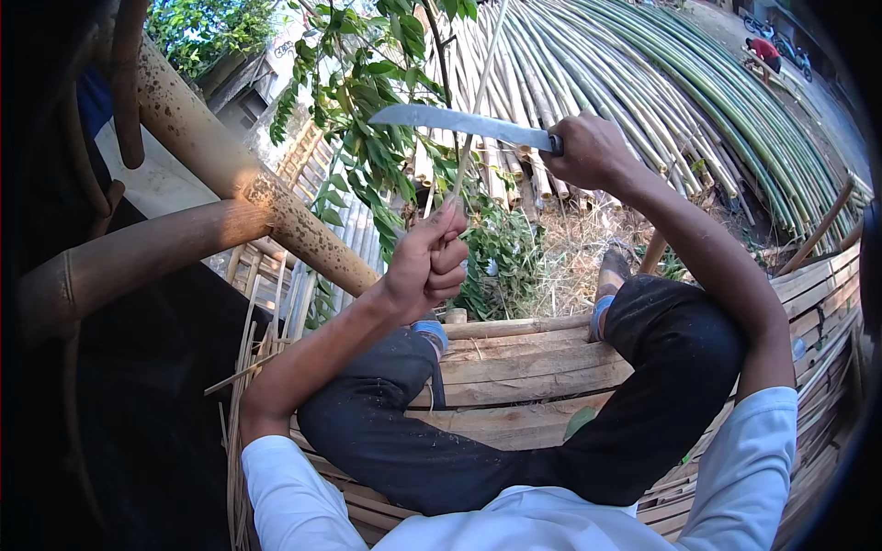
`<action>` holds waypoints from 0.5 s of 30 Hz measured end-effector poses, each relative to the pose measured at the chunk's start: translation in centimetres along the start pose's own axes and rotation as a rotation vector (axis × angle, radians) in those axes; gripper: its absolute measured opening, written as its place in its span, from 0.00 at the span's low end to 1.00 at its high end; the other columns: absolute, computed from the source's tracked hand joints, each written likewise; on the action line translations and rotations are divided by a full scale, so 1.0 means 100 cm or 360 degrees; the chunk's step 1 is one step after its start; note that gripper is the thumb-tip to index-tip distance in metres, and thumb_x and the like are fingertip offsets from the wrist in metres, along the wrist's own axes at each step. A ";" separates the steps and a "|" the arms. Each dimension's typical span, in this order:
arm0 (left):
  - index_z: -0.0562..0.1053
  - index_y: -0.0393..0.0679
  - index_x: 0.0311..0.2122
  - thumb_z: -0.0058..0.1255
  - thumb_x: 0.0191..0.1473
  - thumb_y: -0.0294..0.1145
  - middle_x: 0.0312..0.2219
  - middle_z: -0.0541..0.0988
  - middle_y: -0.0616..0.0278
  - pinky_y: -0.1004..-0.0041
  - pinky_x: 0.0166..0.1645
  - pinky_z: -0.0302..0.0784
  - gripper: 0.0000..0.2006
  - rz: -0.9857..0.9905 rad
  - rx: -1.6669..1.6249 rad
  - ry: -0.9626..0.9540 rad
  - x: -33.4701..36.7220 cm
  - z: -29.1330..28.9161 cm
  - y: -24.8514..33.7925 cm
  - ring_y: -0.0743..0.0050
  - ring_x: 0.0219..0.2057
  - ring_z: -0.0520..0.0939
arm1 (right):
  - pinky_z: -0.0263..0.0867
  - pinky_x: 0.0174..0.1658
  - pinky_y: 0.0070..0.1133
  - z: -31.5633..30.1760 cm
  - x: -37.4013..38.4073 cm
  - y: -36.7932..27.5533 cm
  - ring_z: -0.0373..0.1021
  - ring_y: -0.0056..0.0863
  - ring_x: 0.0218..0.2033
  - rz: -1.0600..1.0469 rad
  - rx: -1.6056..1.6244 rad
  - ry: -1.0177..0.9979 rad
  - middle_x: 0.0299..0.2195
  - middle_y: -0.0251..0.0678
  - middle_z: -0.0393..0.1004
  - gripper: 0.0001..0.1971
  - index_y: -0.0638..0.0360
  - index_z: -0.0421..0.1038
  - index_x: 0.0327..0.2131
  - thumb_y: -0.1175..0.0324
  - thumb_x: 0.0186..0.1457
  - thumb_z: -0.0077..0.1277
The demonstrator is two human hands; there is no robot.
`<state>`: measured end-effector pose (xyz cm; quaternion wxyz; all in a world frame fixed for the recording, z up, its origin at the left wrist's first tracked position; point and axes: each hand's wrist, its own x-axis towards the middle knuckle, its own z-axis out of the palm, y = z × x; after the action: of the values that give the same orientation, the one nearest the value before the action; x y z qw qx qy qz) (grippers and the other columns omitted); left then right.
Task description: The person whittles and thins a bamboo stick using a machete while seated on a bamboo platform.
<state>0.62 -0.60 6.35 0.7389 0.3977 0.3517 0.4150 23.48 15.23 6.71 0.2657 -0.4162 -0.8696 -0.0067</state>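
Observation:
My left hand [430, 260] is closed in a fist around the lower end of a thin, pale bamboo strip [485, 78], which rises steeply toward the top of the view. In my right hand [588, 154] is a long knife [441, 118], gripped by its dark handle. Its broad grey blade points left and crosses the strip a short way above my left fist. Whether the edge bites into the strip is too fine to tell. Both arms reach forward over my bent, dark-trousered knees.
I sit on a bamboo slat platform [514, 375]. Thick bamboo poles [317, 234] form a frame at my left. Leafy branches [367, 119] hang ahead. Beyond lie many long bamboo poles [634, 78]. A person in red [764, 50] bends over far right, near motorbikes.

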 end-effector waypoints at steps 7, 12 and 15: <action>0.56 0.51 0.28 0.28 0.63 0.50 0.10 0.48 0.77 0.82 0.11 0.40 0.16 0.0036 0.0195 0.0087 0.005 0.013 -0.005 0.88 0.07 0.47 | 0.44 0.13 0.16 -0.001 -0.007 0.041 0.47 0.10 0.10 0.1345 0.2420 0.0435 0.10 0.17 0.51 0.12 0.51 0.58 0.18 0.65 0.53 0.46; 0.57 0.50 0.29 0.29 0.63 0.50 0.10 0.49 0.77 0.81 0.11 0.40 0.17 0.0118 0.0229 0.0225 0.011 0.013 -0.004 0.88 0.07 0.48 | 0.45 0.14 0.18 -0.001 -0.014 0.013 0.52 0.12 0.09 0.0152 0.1248 0.0162 0.09 0.21 0.56 0.18 0.52 0.62 0.14 0.63 0.56 0.47; 0.57 0.50 0.28 0.30 0.63 0.50 0.10 0.49 0.77 0.81 0.11 0.40 0.17 0.0107 0.0273 0.0232 0.015 0.012 -0.008 0.88 0.07 0.48 | 0.56 0.17 0.24 -0.004 -0.020 -0.015 0.62 0.23 0.09 -0.0266 0.0530 -0.0019 0.09 0.31 0.65 0.11 0.60 0.71 0.18 0.65 0.49 0.52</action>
<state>2.53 0.05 5.86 0.6603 0.4398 0.4252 0.4356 23.61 12.67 6.45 0.3242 -0.2928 -0.8918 0.1178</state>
